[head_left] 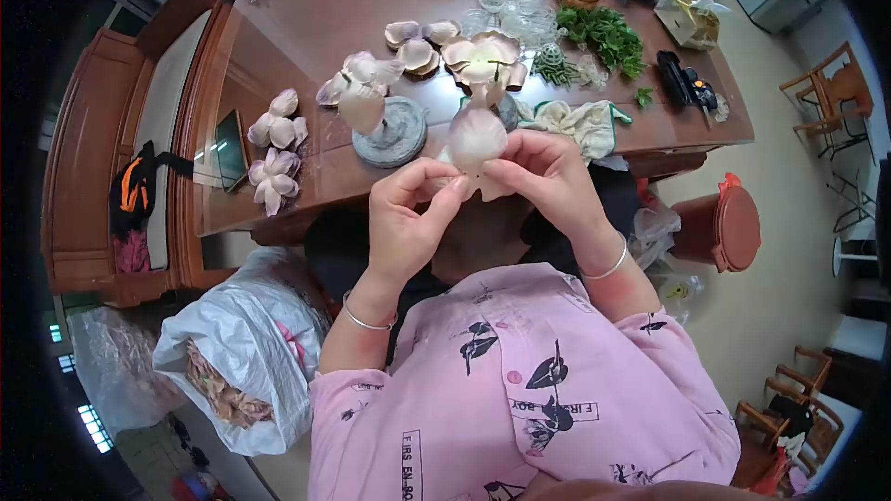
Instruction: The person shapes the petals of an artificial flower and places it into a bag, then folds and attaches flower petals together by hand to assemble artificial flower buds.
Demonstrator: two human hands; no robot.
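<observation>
left hand [404, 213]: grip pinching shell flower [477, 144] base
right hand [548, 172]: grip pinching same flower
table [306, 28]: finished shell flowers [274, 153], green leaves [603, 35]

i see green leaves [605, 35] and a black glue gun [685, 83] on the table [316, 9]; a white sack [243, 343] and red bin [722, 227] sit on the floor.

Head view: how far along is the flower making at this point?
Done, by the look of it: two assembled flowers lie at the table's left edge. In hand: the left hand and right hand pinch a pale petal piece between them, above the lap. Probably left: loose petals and green leaves lie unused on the table.
</observation>
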